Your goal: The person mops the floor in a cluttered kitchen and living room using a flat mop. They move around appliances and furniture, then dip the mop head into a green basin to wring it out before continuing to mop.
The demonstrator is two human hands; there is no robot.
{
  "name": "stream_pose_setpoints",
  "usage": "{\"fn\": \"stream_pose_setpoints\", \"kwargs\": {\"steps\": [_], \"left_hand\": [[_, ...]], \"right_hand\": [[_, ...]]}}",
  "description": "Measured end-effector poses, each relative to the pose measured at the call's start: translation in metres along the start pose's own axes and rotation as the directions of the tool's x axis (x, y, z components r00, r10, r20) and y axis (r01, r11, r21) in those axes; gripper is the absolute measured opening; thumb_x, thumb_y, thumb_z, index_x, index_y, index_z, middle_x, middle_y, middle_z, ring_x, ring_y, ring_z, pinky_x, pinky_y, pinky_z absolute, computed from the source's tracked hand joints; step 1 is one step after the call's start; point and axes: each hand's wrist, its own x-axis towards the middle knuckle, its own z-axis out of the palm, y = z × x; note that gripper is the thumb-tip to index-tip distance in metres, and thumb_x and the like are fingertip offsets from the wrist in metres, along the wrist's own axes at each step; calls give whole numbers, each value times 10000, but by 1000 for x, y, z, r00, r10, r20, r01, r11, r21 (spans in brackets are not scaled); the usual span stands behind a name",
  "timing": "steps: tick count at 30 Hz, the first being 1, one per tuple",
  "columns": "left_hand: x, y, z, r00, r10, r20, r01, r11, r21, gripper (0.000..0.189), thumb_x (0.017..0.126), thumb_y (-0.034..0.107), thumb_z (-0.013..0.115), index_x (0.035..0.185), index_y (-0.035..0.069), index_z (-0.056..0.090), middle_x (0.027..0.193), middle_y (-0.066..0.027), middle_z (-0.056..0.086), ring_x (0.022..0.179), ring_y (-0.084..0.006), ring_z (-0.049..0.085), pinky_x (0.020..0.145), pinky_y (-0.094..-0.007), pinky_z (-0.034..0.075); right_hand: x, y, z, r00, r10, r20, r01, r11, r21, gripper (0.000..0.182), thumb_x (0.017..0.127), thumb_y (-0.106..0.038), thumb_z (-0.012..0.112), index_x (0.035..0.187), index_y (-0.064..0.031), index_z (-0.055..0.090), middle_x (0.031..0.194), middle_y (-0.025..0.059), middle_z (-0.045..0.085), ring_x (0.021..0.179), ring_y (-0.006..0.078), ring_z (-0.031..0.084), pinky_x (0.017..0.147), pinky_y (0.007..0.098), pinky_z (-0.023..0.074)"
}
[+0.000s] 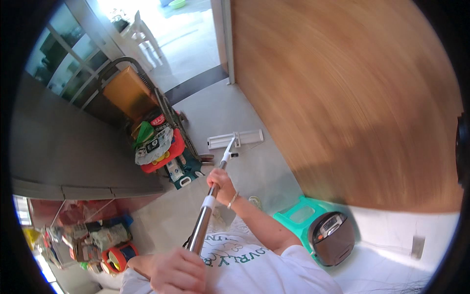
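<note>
Both hands hold the metal pole [201, 229] of a flat mop, which runs slantwise away from my body. My right hand [221, 182], with a bracelet at its wrist, wraps the pole's middle just beyond a white collar. Nearer to me, my left hand [178, 272] closes around the pole's upper end in front of my white printed T-shirt [257, 262]. The wide white mop head [251, 137] lies flat on the grey tiled floor [205, 110], close to the foot of the wooden panel [330, 92]. Its cleaning pad is hidden underneath.
A hand cart [165, 104] loaded with a cardboard box [128, 92] and bags stands left of the mop head. At right, a rice cooker [332, 240] rests on a green plastic stool [284, 217]. Beyond a dark threshold [198, 84] is a bright doorway. Assorted goods [102, 235] fill the lower left.
</note>
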Motion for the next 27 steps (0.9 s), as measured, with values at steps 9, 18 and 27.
{"fn": "stream_pose_setpoints", "kwargs": {"steps": [9, 18, 27], "left_hand": [[9, -75, -12, 937, -19, -348, 129, 946, 297, 248, 773, 40, 757, 731, 54, 513, 589, -37, 548, 488, -176, 558, 488, -272, 468], [37, -121, -113, 971, -2, -237, 37, 989, 142, 189, 806, 31, 711, 725, 30, 540, 642, -51, 561, 527, -190, 565, 484, -283, 438], [68, -139, -265, 974, 59, -218, -47, 997, 57, 177, 839, 33, 673, 771, 24, 510, 671, -44, 560, 483, -160, 511, 418, -304, 347]], "right_hand": [[90, 76, -9, 976, -106, 188, 97, 994, 54, 190, 662, -31, 640, 685, -108, 467, 730, 71, 518, 760, 309, 554, 692, 390, 444], [180, 113, -15, 912, -16, 409, 38, 998, -46, 201, 646, -6, 660, 719, -112, 504, 739, 69, 549, 781, 319, 572, 710, 405, 459], [289, 129, 35, 921, 39, 386, -31, 999, -28, 179, 657, -4, 613, 695, -113, 476, 728, 57, 511, 774, 287, 535, 734, 370, 420]]}}
